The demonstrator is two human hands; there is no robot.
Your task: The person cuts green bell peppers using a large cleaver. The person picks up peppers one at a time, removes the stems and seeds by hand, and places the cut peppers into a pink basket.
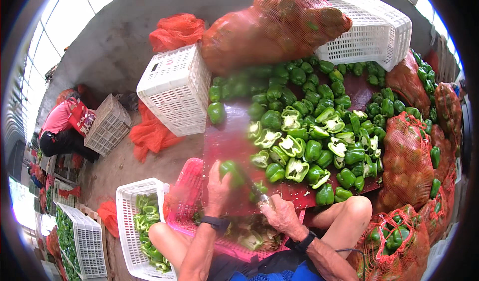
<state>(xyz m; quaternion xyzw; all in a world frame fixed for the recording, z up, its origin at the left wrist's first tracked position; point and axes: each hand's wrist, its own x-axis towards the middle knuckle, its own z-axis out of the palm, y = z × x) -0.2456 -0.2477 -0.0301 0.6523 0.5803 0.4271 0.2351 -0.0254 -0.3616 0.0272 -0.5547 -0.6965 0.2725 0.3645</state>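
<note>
The left hand is curled around a whole green pepper, which is above the near edge of the red table. The right hand is closed on a knife, and its blade points toward this pepper; because of blur, I cannot tell if they touch. Below the hands is a pink basket with scraps. Many cut peppers lie on the table.

Daylight blown white at ten and two o'clock; fisheye rim black, wall bowed. Hazy smear veils table; pepper in my left hand blurred.
</note>
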